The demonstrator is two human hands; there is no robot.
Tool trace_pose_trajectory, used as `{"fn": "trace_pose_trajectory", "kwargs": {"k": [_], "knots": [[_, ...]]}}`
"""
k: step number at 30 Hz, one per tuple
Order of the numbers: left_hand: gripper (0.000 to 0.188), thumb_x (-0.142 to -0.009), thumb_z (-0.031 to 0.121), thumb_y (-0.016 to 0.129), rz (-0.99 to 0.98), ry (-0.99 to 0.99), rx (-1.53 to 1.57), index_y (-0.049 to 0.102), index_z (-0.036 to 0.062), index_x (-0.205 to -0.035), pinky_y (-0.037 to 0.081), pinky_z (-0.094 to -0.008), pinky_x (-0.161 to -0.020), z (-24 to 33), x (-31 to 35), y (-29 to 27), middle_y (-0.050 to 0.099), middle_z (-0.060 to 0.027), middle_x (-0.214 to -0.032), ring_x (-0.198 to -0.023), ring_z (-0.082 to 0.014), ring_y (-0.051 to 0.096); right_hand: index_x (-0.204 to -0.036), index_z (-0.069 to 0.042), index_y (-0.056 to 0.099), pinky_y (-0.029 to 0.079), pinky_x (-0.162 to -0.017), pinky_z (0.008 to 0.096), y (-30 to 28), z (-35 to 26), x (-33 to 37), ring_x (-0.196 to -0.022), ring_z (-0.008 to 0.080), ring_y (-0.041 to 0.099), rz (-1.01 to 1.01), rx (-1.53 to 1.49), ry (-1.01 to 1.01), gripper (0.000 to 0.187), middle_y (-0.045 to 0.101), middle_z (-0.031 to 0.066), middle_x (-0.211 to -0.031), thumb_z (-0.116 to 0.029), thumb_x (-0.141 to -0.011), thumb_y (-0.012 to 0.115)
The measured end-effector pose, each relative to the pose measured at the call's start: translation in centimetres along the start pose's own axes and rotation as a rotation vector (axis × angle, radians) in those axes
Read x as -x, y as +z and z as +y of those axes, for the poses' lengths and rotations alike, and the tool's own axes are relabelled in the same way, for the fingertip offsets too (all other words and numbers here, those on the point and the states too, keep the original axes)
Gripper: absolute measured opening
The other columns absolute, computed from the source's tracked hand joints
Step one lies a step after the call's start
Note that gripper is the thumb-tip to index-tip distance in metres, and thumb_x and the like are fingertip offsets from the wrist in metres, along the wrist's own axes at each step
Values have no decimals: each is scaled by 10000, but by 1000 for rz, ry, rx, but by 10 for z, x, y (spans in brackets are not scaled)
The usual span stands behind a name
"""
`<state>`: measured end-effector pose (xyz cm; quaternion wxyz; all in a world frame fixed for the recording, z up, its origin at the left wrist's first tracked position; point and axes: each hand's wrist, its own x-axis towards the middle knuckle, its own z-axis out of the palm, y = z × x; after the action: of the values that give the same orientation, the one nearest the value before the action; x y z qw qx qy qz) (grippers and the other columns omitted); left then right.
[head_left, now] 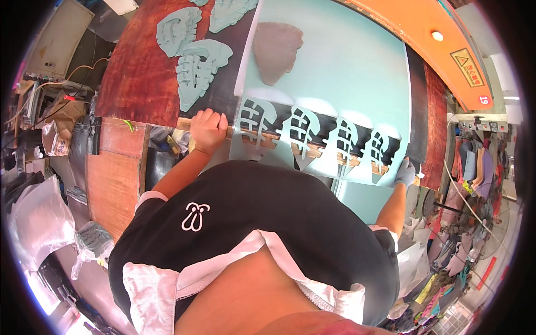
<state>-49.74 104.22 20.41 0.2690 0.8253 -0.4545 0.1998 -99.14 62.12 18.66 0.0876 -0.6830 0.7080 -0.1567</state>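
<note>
A pale green sheet [346, 61] lies across the dark work board, its near end hanging over the front edge toward my body. Along that end runs a row of several shoe-part-shaped cut-outs [301, 131] with thin bars across them. My right hand [406, 172], in a grey glove, grips the sheet's near right corner. My left hand [209, 129] is bare and closed at the board's front edge, just left of the sheet; whatever its curled fingers hold is hidden. A brown, jagged-edged flat piece [278, 53] rests on the sheet's far left part.
Cut pale green shoe pieces [202, 70] lie on the left side of the red-brown table [134, 72]. An orange machine beam [413, 28] spans the far right. Colourful hanging material [474, 162] is at the right; plastic bags [42, 218] are at the left.
</note>
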Motion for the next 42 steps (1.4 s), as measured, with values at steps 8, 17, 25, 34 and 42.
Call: {"fn": "trace_pose_trajectory", "kwargs": {"k": [8,17,25,34,42], "knots": [[249,-741,167,635,-115,-39,14,462,107,-572,349,-390,-558,-1,-6,-5,458,-49,-642,-626,-256,481,-1162,-47,577,411,-939,375,45,-244,14,-1100,298,529,14,-371,-392,484,559,159,-1173,-392,-826,617],[275,-849,158,563,-176,6,304,553,63,-1107,380,-417,-922,2,-87,48,531,-138,-1187,-1097,-316,496,-1345,-62,379,387,-980,428,70,-480,185,-1199,395,417,-546,-42,-678,867,371,210,-1374,-566,-694,652],[306,-867,169,527,-256,-18,329,543,71,-1156,316,-431,-989,-3,-73,79,462,-105,-1330,-1179,-276,449,-1382,-95,377,423,-965,398,80,-510,184,-1210,397,418,-536,66,-483,925,286,176,-1464,-546,-632,680],[287,-873,150,506,-226,-14,314,546,69,-1146,318,-415,-992,-2,-75,78,466,-98,-1342,-1178,-285,457,-1279,15,472,474,-878,328,73,-454,115,-1039,279,565,-810,-1101,-209,823,421,204,-1327,-331,-602,784],[304,-850,165,540,-237,-13,304,545,81,-1143,314,-424,-989,-3,-77,79,470,-92,-1332,-1155,-276,460,-1268,-103,515,450,-916,393,62,-421,114,-1119,339,507,-313,-88,-501,793,429,169,-1326,-505,-614,715]]}}
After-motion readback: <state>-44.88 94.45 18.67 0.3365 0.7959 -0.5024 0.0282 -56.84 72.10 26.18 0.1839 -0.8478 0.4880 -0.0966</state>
